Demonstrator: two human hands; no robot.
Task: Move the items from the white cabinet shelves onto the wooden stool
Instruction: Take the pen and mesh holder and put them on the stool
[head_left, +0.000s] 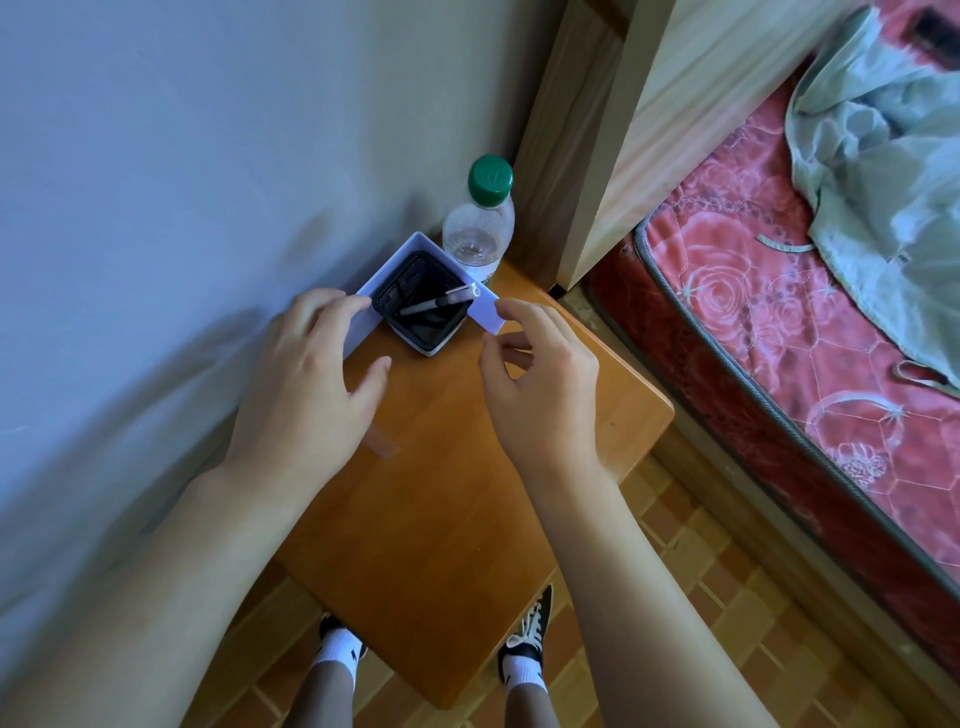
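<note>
Two hands hover over the wooden stool (447, 499): left hand (306, 384) with fingers released, touching the white tray (395, 260); right hand (540, 384) loosely curled, grasping nothing. Black mesh holder (423, 312) sits inside the tray, pen (439, 300) across it, bottle (480, 218) beside.

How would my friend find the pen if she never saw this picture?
Find the wooden stool beside the wall. At its far corner stands a black mesh holder against a white box. The pen lies slanted inside it, thin and dark with a white cap.
</note>
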